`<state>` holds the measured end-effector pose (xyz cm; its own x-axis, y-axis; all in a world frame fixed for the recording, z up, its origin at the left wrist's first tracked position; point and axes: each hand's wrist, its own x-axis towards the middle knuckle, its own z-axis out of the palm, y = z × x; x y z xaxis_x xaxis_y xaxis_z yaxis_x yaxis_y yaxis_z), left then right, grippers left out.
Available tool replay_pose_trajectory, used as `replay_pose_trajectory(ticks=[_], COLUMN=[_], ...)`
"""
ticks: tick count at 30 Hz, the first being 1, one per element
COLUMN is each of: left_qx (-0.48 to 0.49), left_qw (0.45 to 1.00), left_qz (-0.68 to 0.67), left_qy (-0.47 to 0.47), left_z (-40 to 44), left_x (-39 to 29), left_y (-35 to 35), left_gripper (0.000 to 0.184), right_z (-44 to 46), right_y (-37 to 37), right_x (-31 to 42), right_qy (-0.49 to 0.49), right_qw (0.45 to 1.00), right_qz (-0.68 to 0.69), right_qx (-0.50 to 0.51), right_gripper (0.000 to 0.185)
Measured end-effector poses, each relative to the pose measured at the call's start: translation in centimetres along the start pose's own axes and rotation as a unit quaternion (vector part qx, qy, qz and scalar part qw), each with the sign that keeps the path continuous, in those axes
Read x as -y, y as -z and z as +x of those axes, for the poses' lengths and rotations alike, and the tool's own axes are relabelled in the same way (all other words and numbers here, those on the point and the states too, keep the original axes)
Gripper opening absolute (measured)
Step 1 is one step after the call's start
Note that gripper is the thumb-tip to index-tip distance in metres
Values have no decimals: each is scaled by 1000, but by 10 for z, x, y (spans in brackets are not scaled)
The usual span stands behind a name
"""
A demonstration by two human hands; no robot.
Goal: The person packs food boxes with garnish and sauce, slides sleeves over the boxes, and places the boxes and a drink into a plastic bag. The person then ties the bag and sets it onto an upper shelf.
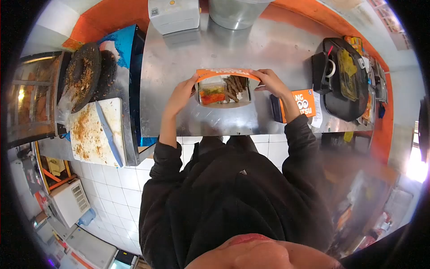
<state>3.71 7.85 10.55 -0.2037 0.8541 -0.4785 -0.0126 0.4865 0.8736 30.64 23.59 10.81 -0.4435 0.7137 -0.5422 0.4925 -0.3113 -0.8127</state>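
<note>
In the head view an open takeaway box [225,106] with an orange flap [226,73] rests on the steel table in front of me. Inside it lie brown fried-looking strips [234,86] on the right. A clear packet [212,95] with red and green contents fills the left part. My left hand [182,95] grips the box's left edge, its fingers partly hidden behind the side. On the opposite side, my right hand [272,84] holds the upper right corner by the flap. A second orange-and-black box [303,102], closed, sits beside my right forearm.
The steel table [179,58] carries a white label-printer-like device [174,17] and a clear tub [237,15] at the back. A black tray [345,85] stands right. To the left are a stone mortar [83,74] and a cutting board [89,134] bearing a blue knife [109,133].
</note>
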Motion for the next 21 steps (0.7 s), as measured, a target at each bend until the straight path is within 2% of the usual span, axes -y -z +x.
replay_pose_trajectory(ticks=[2, 4, 5, 6, 7, 8, 9, 10, 11, 12, 13, 15, 17, 19, 21], left_qx=[12, -5, -5, -84, -161, -161, -203, -219, -209, -97, 15, 46, 85, 63, 80], left_qw=[1000, 976, 975, 968, 952, 951, 815, 605, 607, 638, 658, 644, 630, 643, 637], left_qz=[-7, 216, 217, 222, 225, 227, 461, 650, 652, 618, 574, 599, 621, 643, 646], left_qy=[2, -42, -42, -86, -128, -133, -288, -405, -402, -449, -487, -473, -458, -412, -412], left_z=[-1, 5, 10, 14, 12, 16, 27, 24, 17, 21, 24, 25, 23, 23, 25], left_x=[-4, 6, 21, 41, 45, 43, 37, 36, 34, 23, 12, 2, 1, 2, -1], left_y=[-2, -10, -20, -36, -46, -41, -32, -27, -23, -18, -14, -12, -14, -23, -22], left_gripper=[58, 57, 57, 57, 59, 59, 64, 72, 72, 76, 80, 82, 84, 86, 86], right_z=[3, 13, 15, 13, 1, -6, -2, -8, -17, -16, -16, -20, -11, 2, 10], right_y=[-4, -14, -31, -56, -71, -67, -55, -47, -45, -38, -30, -18, -18, -18, -20], right_x=[-4, -33, -51, -72, -74, -71, -60, -52, -52, -50, -45, -38, -44, -56, -69], right_qy=[0, 39, 39, 117, 192, 215, 221, 307, 384, 395, 399, 427, 441, 449, 520], right_qw=[1000, 995, 995, 971, 920, 932, 929, 872, 796, 761, 758, 724, 721, 719, 580], right_qz=[3, -96, -95, -179, -259, -217, -216, -336, -445, -510, -511, -541, -535, -530, -625], right_qx=[12, 13, 13, -106, -223, -196, -202, -177, -144, -67, -72, 25, 23, 10, -54], right_gripper=[53, 49, 49, 46, 45, 49, 49, 52, 56, 68, 68, 76, 74, 73, 68])
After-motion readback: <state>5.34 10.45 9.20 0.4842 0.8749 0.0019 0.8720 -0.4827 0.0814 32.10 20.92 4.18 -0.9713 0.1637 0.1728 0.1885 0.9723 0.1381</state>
